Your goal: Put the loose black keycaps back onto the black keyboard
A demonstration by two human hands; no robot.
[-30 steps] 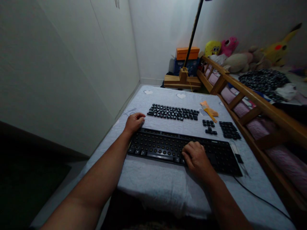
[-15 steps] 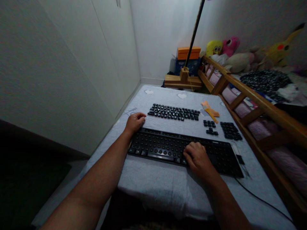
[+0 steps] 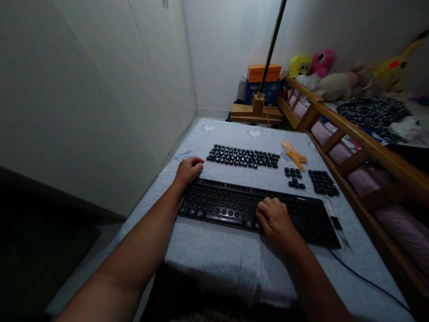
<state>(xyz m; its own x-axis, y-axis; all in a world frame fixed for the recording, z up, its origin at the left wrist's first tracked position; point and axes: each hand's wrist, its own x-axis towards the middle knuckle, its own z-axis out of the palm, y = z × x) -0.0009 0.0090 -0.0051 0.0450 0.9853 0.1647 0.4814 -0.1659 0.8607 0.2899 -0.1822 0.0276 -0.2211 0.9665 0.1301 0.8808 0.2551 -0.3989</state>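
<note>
A black keyboard [image 3: 231, 206] lies on the cloth-covered table with most keycaps off; the spacebar and several bottom-row keys are still on it. At its upper left corner rests my left hand [image 3: 189, 171], fingers curled together with the thumb against them; whatever they hold, if anything, is hidden. My right hand [image 3: 274, 218] is bent down over the keyboard right of the spacebar, its fingers closed and the tips hidden. Beyond the keyboard, loose black keycaps [image 3: 243, 156] sit in rows, with a small group of keycaps [image 3: 293, 173] and a number-pad block of keycaps [image 3: 323, 182] to the right.
A yellow-handled brush [image 3: 295, 160] lies on an orange cloth [image 3: 301, 158]. A slim clear-and-black tool [image 3: 336, 222] is beside the keyboard's right edge, where a cable [image 3: 365, 279] runs off. A wooden bed rail [image 3: 365, 143] borders the right; a white cabinet [image 3: 134, 89] stands left.
</note>
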